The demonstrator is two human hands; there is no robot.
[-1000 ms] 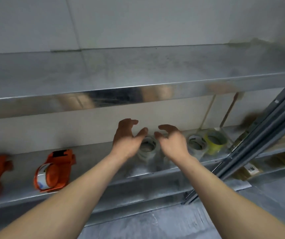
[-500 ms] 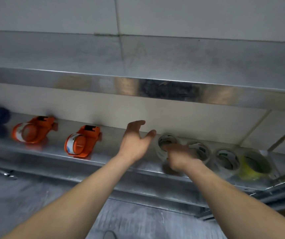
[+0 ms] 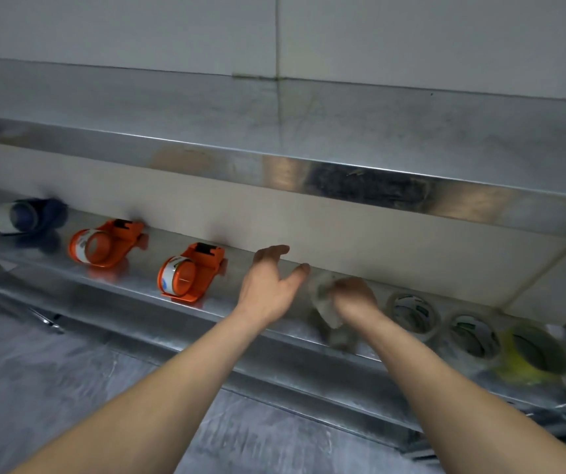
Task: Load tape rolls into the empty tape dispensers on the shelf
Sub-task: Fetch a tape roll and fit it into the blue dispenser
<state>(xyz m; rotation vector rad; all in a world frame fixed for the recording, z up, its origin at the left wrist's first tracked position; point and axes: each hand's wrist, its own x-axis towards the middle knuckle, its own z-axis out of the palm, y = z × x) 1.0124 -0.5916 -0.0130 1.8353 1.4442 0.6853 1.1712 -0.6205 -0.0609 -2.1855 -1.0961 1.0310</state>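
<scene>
My right hand (image 3: 355, 299) grips a clear tape roll (image 3: 324, 302), blurred by motion, just above the metal shelf (image 3: 227, 302). My left hand (image 3: 271, 285) hovers open to the left of it, fingers spread, holding nothing. Two more clear tape rolls (image 3: 413, 313) (image 3: 473, 335) and a yellow tape roll (image 3: 531, 357) lie flat on the shelf to the right. To the left stand two orange tape dispensers (image 3: 189, 273) (image 3: 107, 246), each with a roll in it, and a dark blue dispenser (image 3: 28, 217) with a white roll.
An upper metal shelf (image 3: 343, 179) overhangs the lower one and limits headroom. A white wall backs the shelf. Below the shelf's front lip lies a grey floor (image 3: 52, 388). A metal upright shows at the far right edge.
The view has swung left, bringing the dark blue dispenser into sight. My right hand has closed on the leftmost clear roll and lifted it off the shelf; my left hand stays open.
</scene>
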